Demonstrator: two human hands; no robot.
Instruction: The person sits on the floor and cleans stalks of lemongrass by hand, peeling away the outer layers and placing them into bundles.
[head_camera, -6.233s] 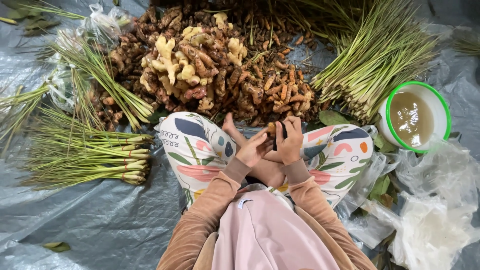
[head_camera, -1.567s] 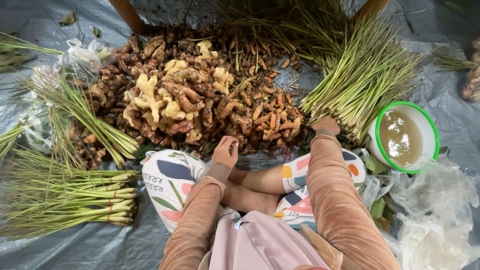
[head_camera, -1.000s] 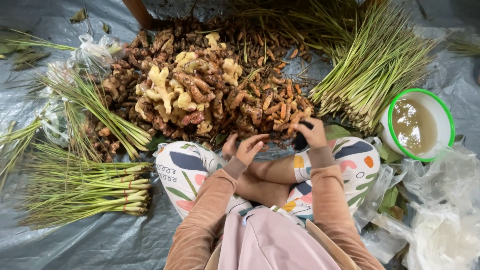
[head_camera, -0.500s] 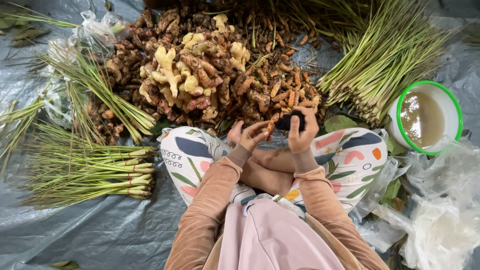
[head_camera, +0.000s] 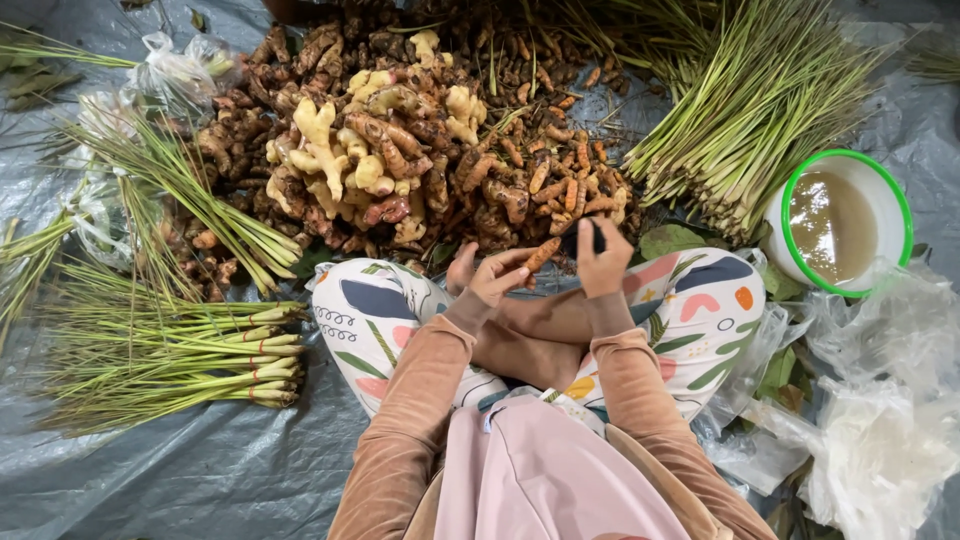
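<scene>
Seated cross-legged on a grey plastic tarpaulin (head_camera: 150, 480), in white trousers with coloured patches (head_camera: 370, 312). Left hand (head_camera: 500, 277) raised over the lap, thumb and fingertips pinching the near end of a small orange finger-shaped root (head_camera: 545, 253), remaining fingers loosely curled. Right hand (head_camera: 603, 264) closed around a short dark object (head_camera: 583, 238), probably a small blade, though too small to tell; its tip touching or just beside the far end of the root.

Step in hand, judged from the pose: cleaning or trimming a single root, held between both hands just in front of the large heap of brown, orange and pale yellow knobbly roots (head_camera: 400, 150).

Called for at this stage: a steady pinch from the left hand, fingertips kept clear of the dark object's edge, and short controlled strokes from the right.

Surroundings: tied bundles of green stalks with pale bases (head_camera: 170, 365) to the left; loose stalks of the same kind (head_camera: 760, 110) fanned out at upper right; a white round bowl with a green rim (head_camera: 905, 215) holding cloudy brownish water, near the right knee; crumpled clear plastic bags (head_camera: 890, 450) at lower right.
</scene>
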